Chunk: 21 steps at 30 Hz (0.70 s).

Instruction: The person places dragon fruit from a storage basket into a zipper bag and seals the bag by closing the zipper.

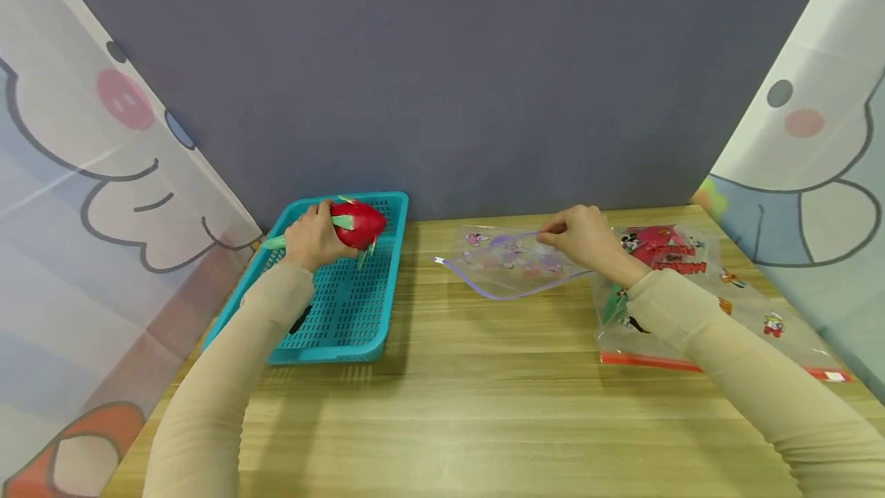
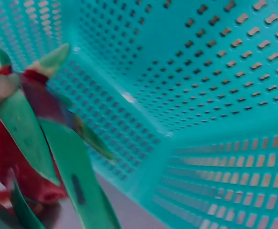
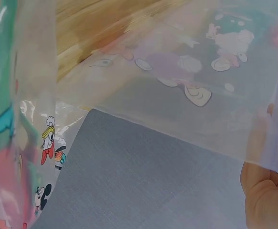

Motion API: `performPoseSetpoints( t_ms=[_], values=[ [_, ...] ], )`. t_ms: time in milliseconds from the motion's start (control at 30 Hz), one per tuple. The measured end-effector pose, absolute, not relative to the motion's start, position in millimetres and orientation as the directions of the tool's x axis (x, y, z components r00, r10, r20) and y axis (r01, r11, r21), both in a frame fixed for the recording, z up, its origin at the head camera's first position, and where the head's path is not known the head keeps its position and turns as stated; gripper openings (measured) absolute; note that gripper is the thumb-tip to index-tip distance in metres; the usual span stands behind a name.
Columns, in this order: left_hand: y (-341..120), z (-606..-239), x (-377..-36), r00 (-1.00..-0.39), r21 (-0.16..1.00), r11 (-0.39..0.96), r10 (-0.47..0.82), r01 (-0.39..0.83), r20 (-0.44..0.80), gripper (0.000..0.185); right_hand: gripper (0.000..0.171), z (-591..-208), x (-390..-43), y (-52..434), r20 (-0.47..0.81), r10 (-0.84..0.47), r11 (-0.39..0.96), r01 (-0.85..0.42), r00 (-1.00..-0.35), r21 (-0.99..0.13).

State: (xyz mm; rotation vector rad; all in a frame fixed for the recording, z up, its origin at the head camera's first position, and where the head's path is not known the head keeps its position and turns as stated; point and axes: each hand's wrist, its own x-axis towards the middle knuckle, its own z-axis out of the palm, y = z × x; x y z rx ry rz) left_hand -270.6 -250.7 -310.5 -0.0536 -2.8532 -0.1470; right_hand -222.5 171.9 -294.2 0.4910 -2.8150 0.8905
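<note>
My left hand (image 1: 313, 240) grips a red dragon fruit (image 1: 361, 226) with long green scales, above the blue-green basket (image 1: 391, 313). In the left wrist view the dragon fruit (image 2: 7, 143) fills the left side, before the basket's perforated wall (image 2: 215, 62). My right hand (image 1: 584, 235) pinches the upper lip of a clear zip bag (image 1: 508, 263) with a purple edge. The bag's mouth gapes toward me, its white slider at the left end. Seen from the right wrist, the printed bag film (image 3: 196, 71) spreads out from the right hand (image 3: 267, 200).
Beneath the right forearm lies a second clear bag (image 1: 740, 313) with cartoon prints and a red zip, holding something red and green. A grey panel (image 1: 449, 83) rises behind the wooden table (image 1: 470, 406). Cartoon-printed sheets (image 1: 62, 198) flank both sides.
</note>
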Motion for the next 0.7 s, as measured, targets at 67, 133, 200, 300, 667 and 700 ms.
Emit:
performPoseSetpoints(
  t_ms=[67, 133, 200, 300, 667, 700],
  values=[
    [-246, -306, -265, -0.954, 0.108, 0.993, 0.005, 0.039, 0.301, 0.098, 0.018, -295, -223, 172, 0.239, -0.26, 0.773, -0.35, -0.935, -0.529],
    [-242, -300, -258, -0.948, 0.122, 0.992, -0.016, 0.024, 0.318, 0.098, 0.018, -296, -223, 172, 0.242, -0.258, 0.775, -0.35, -0.935, -0.526],
    [-239, -293, -252, -0.943, 0.135, 0.991, -0.032, 0.014, 0.333, 0.099, 0.017, -296, -223, 173, 0.246, -0.257, 0.775, -0.351, -0.935, -0.525],
    [-235, -283, -242, -0.934, 0.147, 0.989, -0.039, 0.015, 0.354, 0.097, 0.018, -295, -223, 173, 0.247, -0.263, 0.771, -0.357, -0.933, -0.526],
    [-214, -256, -213, -0.909, 0.088, 0.988, 0.081, 0.128, 0.409, 0.097, 0.018, -292, -223, 170, 0.246, -0.27, 0.767, -0.362, -0.931, -0.53],
    [-212, -255, -210, -0.906, 0.088, 0.987, 0.087, 0.135, 0.413, 0.097, 0.018, -292, -223, 169, 0.248, -0.272, 0.767, -0.365, -0.93, -0.528]
  ],
)
